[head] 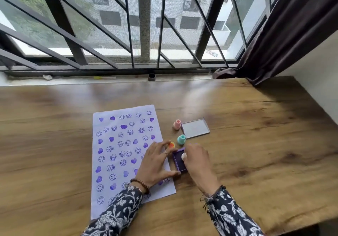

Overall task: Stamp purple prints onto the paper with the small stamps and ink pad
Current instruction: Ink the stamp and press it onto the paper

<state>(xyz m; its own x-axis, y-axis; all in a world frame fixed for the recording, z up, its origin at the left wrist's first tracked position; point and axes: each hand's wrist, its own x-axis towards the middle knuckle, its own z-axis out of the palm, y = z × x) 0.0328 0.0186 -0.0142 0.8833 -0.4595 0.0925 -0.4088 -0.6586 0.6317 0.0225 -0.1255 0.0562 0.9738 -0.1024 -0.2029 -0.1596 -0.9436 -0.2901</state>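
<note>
While the left hand lies open against the ink pad to steady it beside the paper, the right hand pinches a white stamp into the ink.

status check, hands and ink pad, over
Right hand presses white stamp into purple ink pad. Left hand steadies pad, resting on paper. Nothing in the way.
</note>
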